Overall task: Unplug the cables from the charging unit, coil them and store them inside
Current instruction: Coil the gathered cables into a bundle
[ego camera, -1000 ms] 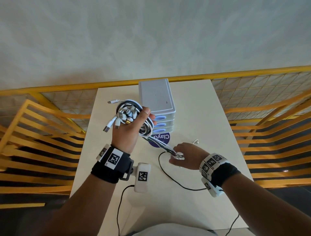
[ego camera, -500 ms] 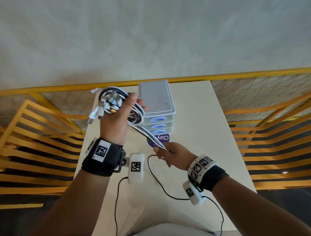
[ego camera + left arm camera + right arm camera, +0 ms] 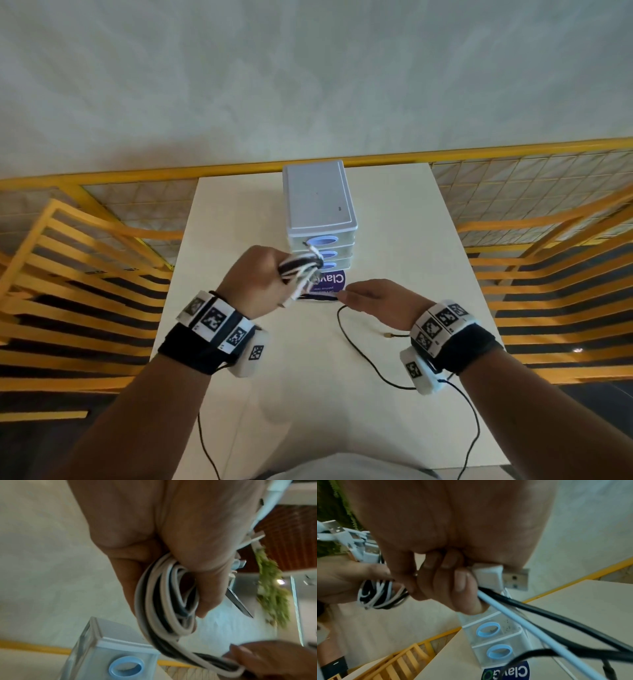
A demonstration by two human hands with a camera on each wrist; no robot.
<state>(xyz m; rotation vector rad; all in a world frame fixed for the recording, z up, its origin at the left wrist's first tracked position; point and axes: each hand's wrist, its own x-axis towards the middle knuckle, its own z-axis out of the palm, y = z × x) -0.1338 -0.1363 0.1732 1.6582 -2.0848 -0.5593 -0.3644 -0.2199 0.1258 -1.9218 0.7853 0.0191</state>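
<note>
White and black cables (image 3: pixel 301 270) fill the left hand's (image 3: pixel 255 281) clenched fingers; right hand (image 3: pixel 380 301) fingers pinch their tail near the drawer unit (image 3: pixel 318 202).

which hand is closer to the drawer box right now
Left. The left hand, gripping the coiled cables, is right in front of the drawer box. The right hand is lower and nearer the person, pinching the cables' loose ends.
</note>
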